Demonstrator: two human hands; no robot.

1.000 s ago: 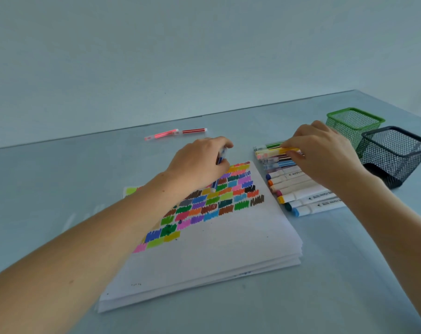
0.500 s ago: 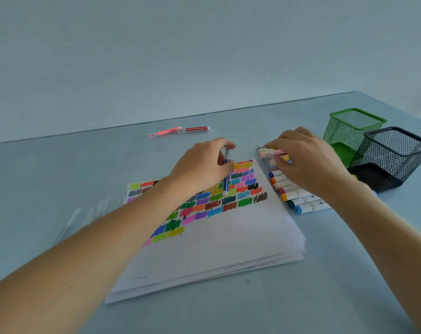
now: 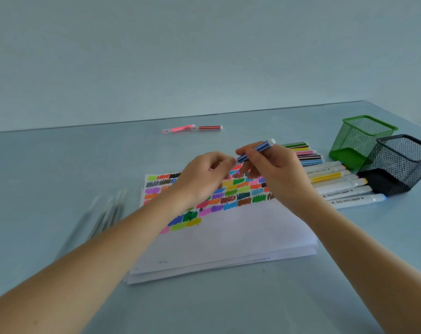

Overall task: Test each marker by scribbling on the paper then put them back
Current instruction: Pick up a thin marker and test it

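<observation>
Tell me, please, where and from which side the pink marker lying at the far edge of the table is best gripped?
Pinch the pink marker across the middle of its barrel, coming from above. It lies flat and open on the table, and the red marker sits off its right end, so the long sides are the free ones.

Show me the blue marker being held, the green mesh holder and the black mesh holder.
blue marker (image 3: 257, 150), head view, striped barrel above the fingers.
green mesh holder (image 3: 359, 141), head view, front mesh wall.
black mesh holder (image 3: 397, 162), head view, front mesh wall.
</observation>
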